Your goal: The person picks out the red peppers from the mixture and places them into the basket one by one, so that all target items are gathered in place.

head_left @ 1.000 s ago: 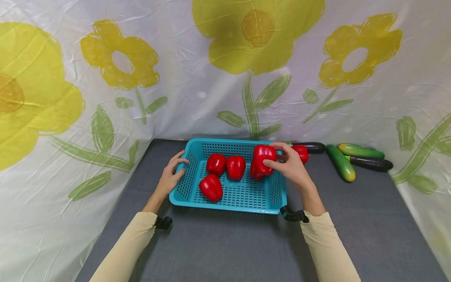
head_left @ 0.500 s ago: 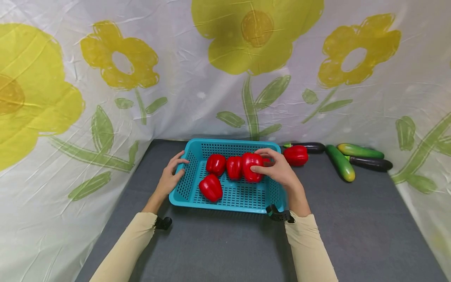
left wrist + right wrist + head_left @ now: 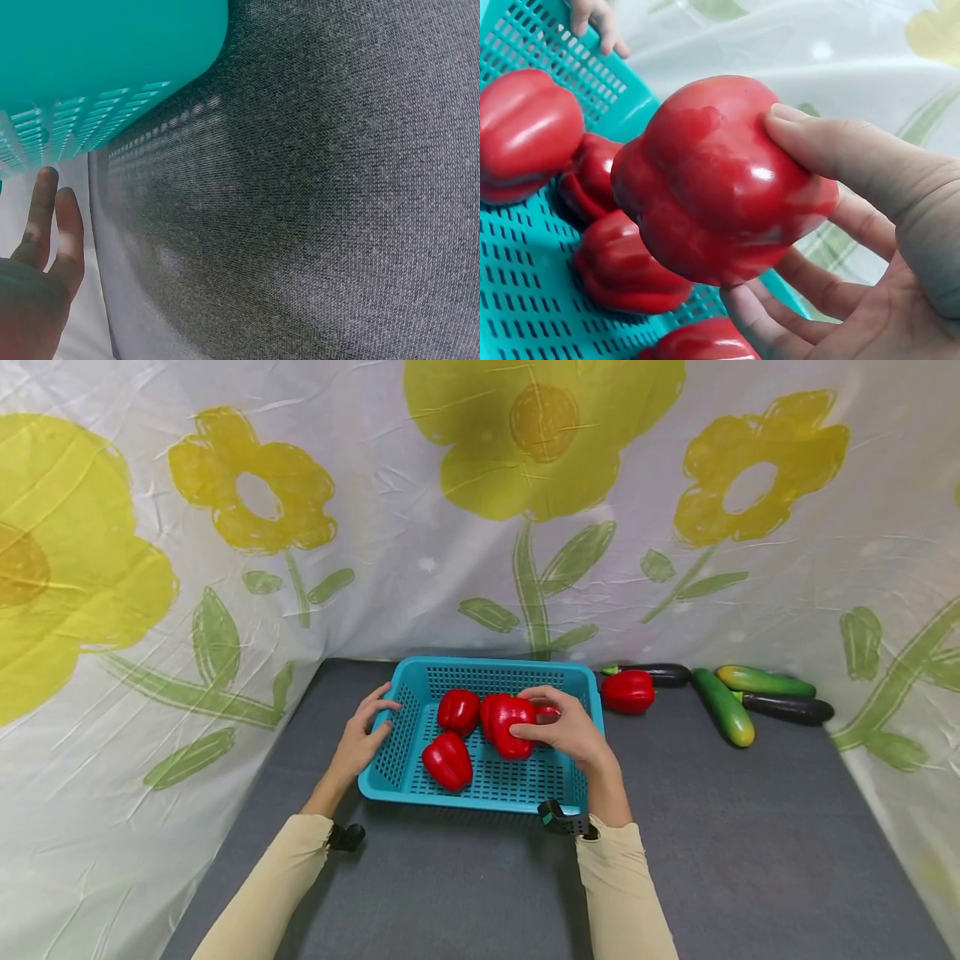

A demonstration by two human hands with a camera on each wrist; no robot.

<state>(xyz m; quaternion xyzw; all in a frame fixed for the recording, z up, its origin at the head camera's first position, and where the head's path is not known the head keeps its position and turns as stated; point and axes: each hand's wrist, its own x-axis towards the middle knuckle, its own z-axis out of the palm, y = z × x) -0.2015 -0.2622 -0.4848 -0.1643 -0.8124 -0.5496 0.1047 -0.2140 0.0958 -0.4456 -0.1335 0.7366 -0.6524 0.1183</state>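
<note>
My right hand [image 3: 566, 731] grips a red bell pepper [image 3: 512, 731] above the turquoise basket [image 3: 480, 802]. In the right wrist view, the thumb presses one side of this held pepper [image 3: 712, 180] and fingers support the other. Several more peppers lie in the basket: one near the back [image 3: 459, 712], a front-left pepper [image 3: 447, 762], and others partly covered by the held pepper and hand. My left hand [image 3: 362, 737] holds the basket's left rim, its fingertips over the edge. The left wrist view shows two of its fingers [image 3: 69, 225] beside the outer wall.
Right of the basket lies another red pepper [image 3: 628, 692], with an eggplant [image 3: 663, 674] behind it. Farther right are a green zucchini [image 3: 723, 706], a second zucchini [image 3: 765, 680] and a second eggplant [image 3: 787, 707]. A flowered cloth [image 3: 420, 560] hangs behind the grey table [image 3: 480, 877].
My right hand has carried the pepper leftward and slightly toward me, from the basket's right end to its middle. The pepper outside the basket is now uncovered. My left hand stays at the rim.
</note>
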